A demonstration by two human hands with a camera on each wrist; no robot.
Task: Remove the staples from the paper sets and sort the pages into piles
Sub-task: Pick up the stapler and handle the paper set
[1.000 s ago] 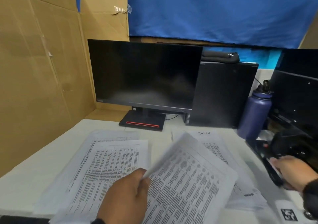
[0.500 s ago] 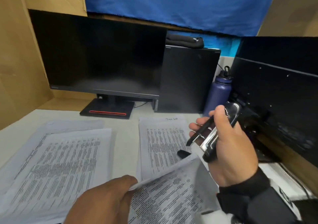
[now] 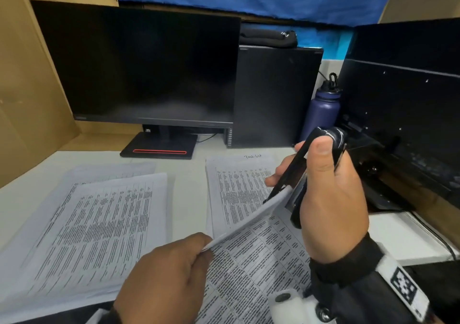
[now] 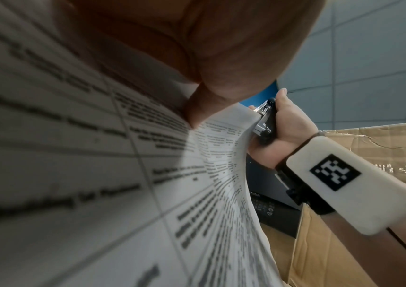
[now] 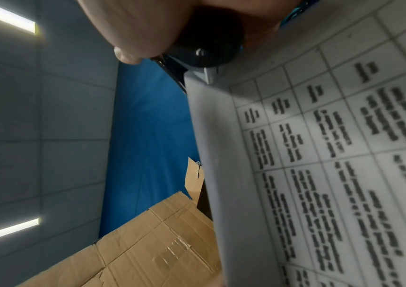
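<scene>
A stapled paper set (image 3: 261,254) printed with tables is lifted off the white table (image 3: 189,186) at the front. My left hand (image 3: 206,245) pinches its near left edge. My right hand (image 3: 301,159) grips a black and metal stapler-like tool (image 3: 291,171), whose jaws stand open around the set's far corner. The left wrist view shows the set (image 4: 98,155) curving up to the tool (image 4: 266,124). The right wrist view shows the tool (image 5: 204,48) at the page corner (image 5: 319,155). A wide pile of pages (image 3: 94,224) lies to the left and a smaller pile (image 3: 236,191) in the middle.
A dark monitor (image 3: 139,67) and a black computer tower (image 3: 273,94) stand at the back. A purple bottle (image 3: 323,112) is beside the tower. Black equipment (image 3: 403,124) fills the right side. Cardboard walls (image 3: 29,99) close off the left.
My right hand picked up the tool at the right and brought it left to the set's far corner. My left hand kept its pinch and raised that corner toward the tool.
</scene>
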